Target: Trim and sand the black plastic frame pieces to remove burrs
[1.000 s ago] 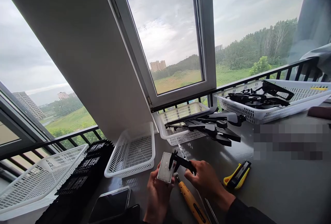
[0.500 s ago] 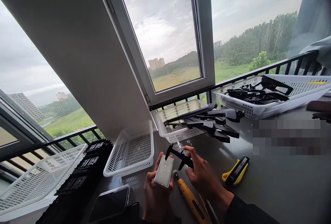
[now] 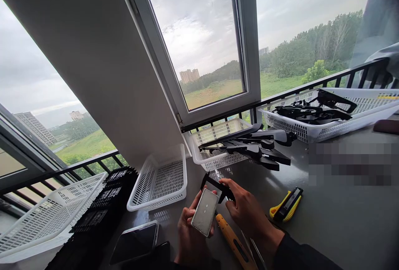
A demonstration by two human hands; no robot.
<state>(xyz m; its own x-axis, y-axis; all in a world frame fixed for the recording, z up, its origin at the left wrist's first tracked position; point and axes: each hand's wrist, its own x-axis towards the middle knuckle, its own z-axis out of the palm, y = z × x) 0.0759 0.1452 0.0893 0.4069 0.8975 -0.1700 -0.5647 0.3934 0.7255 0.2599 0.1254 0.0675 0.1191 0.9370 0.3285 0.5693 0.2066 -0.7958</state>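
Left hand [image 3: 190, 236] grips a grey plate [image 3: 205, 212] above the counter [image 3: 327, 228]; right hand [image 3: 246, 212] pinches what appears to be a black caliper [image 3: 216, 187] at its upper edge. Risk: a tilted plate may slip onto the yellow-handled tool [image 3: 232, 243].

On the surface [image 3: 327, 220], a row of baskets runs along the window railing [image 3: 218, 121]: an empty basket [image 3: 160, 178] at left, a parts basket [image 3: 218, 145] beside it, another basket [image 3: 327, 116] far right. A phone [image 3: 134, 243] lies before the empty basket; a utility knife [image 3: 286, 204] lies right of the hands.
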